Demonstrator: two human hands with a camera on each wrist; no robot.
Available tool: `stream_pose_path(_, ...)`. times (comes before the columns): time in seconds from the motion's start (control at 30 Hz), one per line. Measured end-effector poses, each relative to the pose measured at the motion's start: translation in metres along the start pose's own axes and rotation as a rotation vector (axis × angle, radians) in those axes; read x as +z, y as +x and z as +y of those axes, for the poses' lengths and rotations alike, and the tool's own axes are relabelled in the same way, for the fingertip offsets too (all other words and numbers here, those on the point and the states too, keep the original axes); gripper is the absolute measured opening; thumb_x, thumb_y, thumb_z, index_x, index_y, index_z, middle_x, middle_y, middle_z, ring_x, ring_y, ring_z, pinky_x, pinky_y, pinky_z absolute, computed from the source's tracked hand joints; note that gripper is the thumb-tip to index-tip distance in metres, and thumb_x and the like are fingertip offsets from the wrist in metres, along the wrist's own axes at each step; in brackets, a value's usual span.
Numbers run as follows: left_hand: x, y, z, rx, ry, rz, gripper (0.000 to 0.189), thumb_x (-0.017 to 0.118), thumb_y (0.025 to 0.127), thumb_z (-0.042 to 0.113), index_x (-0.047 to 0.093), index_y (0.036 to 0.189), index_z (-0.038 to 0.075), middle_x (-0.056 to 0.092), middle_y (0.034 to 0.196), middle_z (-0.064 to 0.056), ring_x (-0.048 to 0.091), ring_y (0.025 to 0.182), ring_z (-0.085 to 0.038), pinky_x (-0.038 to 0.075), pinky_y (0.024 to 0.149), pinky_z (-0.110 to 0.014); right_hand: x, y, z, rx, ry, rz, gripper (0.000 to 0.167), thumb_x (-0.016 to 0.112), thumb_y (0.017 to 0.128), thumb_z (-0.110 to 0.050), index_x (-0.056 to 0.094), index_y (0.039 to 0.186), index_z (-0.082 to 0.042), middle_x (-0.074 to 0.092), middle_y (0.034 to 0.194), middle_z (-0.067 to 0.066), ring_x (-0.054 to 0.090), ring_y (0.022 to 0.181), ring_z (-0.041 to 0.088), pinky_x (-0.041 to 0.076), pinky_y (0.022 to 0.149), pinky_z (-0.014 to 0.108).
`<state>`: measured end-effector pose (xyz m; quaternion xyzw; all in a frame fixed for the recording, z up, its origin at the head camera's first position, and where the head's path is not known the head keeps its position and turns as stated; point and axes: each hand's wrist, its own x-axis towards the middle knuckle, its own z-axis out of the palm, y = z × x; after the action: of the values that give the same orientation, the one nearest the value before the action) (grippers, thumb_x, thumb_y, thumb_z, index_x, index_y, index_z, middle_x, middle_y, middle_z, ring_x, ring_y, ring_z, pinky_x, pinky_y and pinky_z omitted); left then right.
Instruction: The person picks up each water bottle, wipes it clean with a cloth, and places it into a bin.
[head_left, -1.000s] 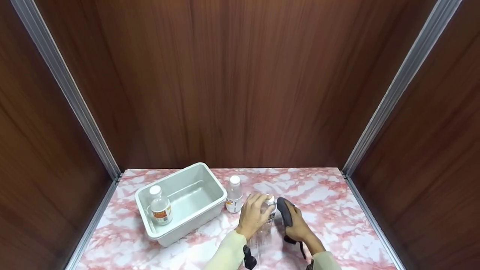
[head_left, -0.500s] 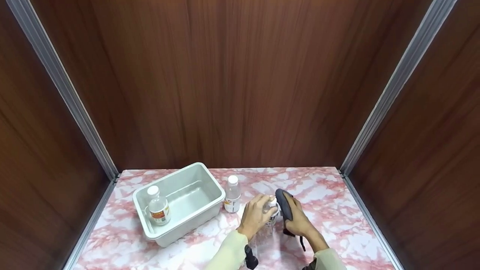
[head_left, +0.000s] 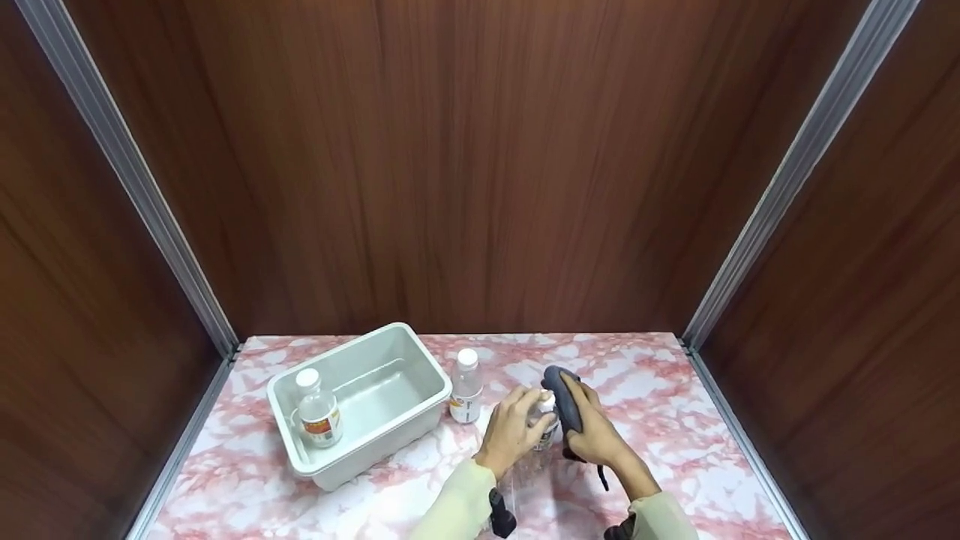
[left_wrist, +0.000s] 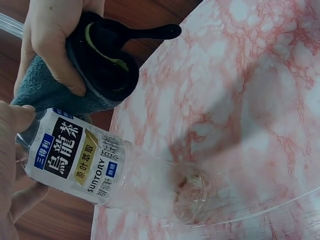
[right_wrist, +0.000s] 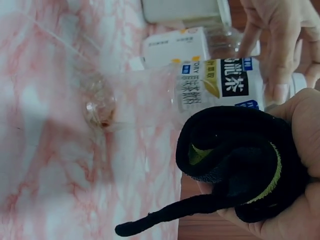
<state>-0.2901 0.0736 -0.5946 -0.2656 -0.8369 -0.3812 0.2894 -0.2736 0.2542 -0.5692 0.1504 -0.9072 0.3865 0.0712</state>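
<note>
My left hand (head_left: 510, 429) grips a clear plastic bottle (left_wrist: 75, 157) round its upper part, just below the white cap. The bottle stands upright on the table and has a white, blue and black oolong tea label. In my right hand (head_left: 598, 435) is a rolled-up cloth (right_wrist: 240, 160), dark grey-blue with black edging and a hanging loop. The cloth is held close against the right side of the bottle's top; in the left wrist view it overlaps the label's upper edge. Whether it presses on the bottle is hard to tell.
A pale grey bin (head_left: 375, 457) stands at the left with a white-capped bottle (head_left: 319, 420) upright inside it. Another bottle (head_left: 466, 394) stands between the bin and my left hand. Dark wood panels (head_left: 450, 165) enclose the marbled table (head_left: 660, 465) at the back and sides.
My right hand has moved the rolled cloth forward and a little left, up beside the bottle's cap. My left hand, with the bottle, has shifted slightly right.
</note>
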Motion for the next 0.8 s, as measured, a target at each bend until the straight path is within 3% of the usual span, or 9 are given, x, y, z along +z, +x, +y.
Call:
stream_pose_path(0.3,-0.0015,0.0007,0.0008,0.039,0.009,0.022,0.026,0.081,0.082,0.02,0.066,0.101,0.012,0.066,0.089,-0.003,0.063,0.082,-0.015,0.056,0.075,-0.028,0.0001,0.0005,-0.0071,-0.012,0.0,-0.011,0.098,0.056,0.066,0.017,0.031,0.158,-0.007,0.035,0.15,0.035,0.054,0.121,0.044,0.05,0.093,0.05)
stream_pose_path(0.53,-0.0027,0.0011,0.0013,0.03,-0.019,-0.013,0.026,0.08,0.083,0.019,0.066,0.104,0.012,0.068,0.092,-0.003,0.062,0.083,-0.013,0.055,0.076,-0.028,0.0013,0.0002,-0.0072,-0.016,-0.007,-0.02,0.097,0.057,0.066,0.017,0.033,0.157,-0.006,0.036,0.149,0.036,0.054,0.121,0.044,0.05,0.094,0.05)
stream_pose_path(0.8,-0.0031,0.0014,0.0012,0.025,-0.007,-0.01,0.028,0.08,0.083,0.019,0.067,0.107,0.013,0.069,0.096,-0.002,0.064,0.084,-0.013,0.056,0.076,-0.025,0.0009,0.0,-0.0069,-0.034,-0.016,-0.057,0.097,0.055,0.067,0.017,0.034,0.158,-0.009,0.038,0.148,0.034,0.056,0.113,0.038,0.05,0.088,0.044)
